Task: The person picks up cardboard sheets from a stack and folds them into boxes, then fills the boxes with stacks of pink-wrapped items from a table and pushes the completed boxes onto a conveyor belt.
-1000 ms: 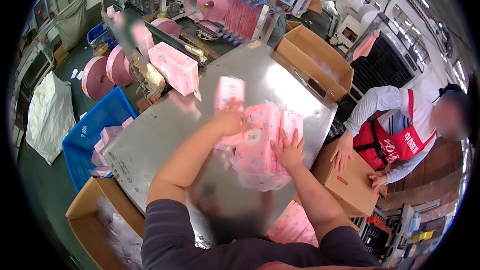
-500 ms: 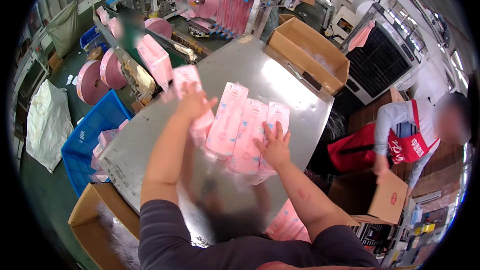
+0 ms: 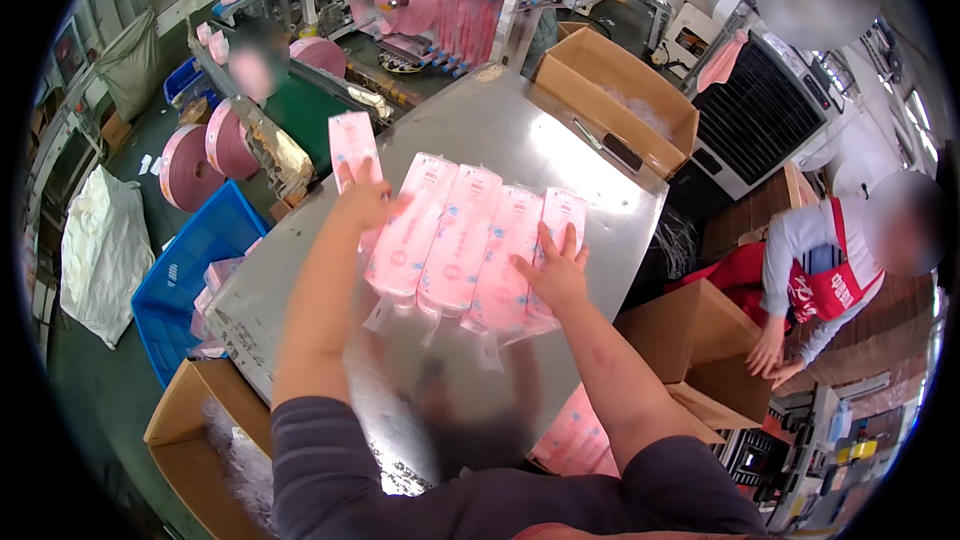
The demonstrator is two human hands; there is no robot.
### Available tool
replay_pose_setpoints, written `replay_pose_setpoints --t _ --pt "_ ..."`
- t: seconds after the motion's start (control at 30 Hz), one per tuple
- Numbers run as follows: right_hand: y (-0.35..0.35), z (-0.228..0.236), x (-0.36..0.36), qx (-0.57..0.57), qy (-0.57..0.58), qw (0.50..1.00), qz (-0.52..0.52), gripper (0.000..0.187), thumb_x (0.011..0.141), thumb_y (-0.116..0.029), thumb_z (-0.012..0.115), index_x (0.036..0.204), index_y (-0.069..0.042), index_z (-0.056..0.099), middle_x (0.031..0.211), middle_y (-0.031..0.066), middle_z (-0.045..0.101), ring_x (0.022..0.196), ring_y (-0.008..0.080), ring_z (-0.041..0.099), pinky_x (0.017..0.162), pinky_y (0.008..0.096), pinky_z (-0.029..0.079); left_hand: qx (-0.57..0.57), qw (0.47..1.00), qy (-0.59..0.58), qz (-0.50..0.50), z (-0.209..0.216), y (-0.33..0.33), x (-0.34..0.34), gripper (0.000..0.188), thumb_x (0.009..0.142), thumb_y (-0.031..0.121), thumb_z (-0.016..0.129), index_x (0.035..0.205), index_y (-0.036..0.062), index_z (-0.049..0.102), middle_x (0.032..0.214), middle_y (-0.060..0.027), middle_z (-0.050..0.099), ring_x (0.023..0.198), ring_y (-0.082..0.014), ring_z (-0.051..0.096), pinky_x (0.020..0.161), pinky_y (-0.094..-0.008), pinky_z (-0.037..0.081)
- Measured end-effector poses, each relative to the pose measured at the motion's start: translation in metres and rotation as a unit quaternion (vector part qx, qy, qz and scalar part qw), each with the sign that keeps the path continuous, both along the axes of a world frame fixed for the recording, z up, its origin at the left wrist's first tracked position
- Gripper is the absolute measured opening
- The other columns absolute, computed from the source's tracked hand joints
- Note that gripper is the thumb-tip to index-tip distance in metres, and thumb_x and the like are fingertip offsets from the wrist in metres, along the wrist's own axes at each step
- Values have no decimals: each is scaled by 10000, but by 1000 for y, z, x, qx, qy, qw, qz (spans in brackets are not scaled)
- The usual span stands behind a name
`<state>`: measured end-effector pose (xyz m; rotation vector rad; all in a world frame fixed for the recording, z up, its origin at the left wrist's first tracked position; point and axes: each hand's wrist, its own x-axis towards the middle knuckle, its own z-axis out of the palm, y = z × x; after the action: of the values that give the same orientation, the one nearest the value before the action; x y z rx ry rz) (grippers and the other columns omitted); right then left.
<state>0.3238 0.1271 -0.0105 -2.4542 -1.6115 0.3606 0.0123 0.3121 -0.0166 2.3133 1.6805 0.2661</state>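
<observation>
Several pink, clear-wrapped soft packs (image 3: 458, 245) with a small blue print lie side by side on the metal table (image 3: 420, 380). At the left of this row, my left hand (image 3: 362, 198) grips another pink pack (image 3: 351, 140), its fingers curled round it and partly hiding it. My right hand (image 3: 557, 268) rests on the rightmost pack (image 3: 563, 208) with its fingers spread, steadying that end of the row. Loose ends of wrap stick out from the packs' near ends.
A green conveyor (image 3: 305, 120) ends at the table's far left. Cardboard boxes stand at the far right (image 3: 600, 90) and near left (image 3: 175, 420), beside a blue crate (image 3: 165, 310). A co-worker in a red apron (image 3: 830, 285) handles a carton (image 3: 700, 345) at right.
The row has gained the pack that was under my left hand, and that hand now holds another one. The pack at the conveyor's end is gone from there. The co-worker's carton has shifted left.
</observation>
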Motion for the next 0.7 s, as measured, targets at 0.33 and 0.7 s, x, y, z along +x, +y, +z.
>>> replay_pose_setpoints --t 0.33,0.7 --pt "-118 7 7 -58 -13 986 158 770 845 -613 596 1515 -325 348 1602 182 145 1249 489 421 1008 535 452 -8 984 -20 -174 25 -272 -56 791 748 641 710 1207 1 629 1524 -275 288 1445 -522 148 1099 -654 267" --pt "-188 -45 77 34 632 773 -40 670 999 -463 497 1520 -83 317 1494 133 410 1293 281 470 1043 418 447 -58 919 -330 208 -50 -272 -114 868 851 617 640 1470 64 386 1529 -208 332 1370 -386 402 1057 -512 408"
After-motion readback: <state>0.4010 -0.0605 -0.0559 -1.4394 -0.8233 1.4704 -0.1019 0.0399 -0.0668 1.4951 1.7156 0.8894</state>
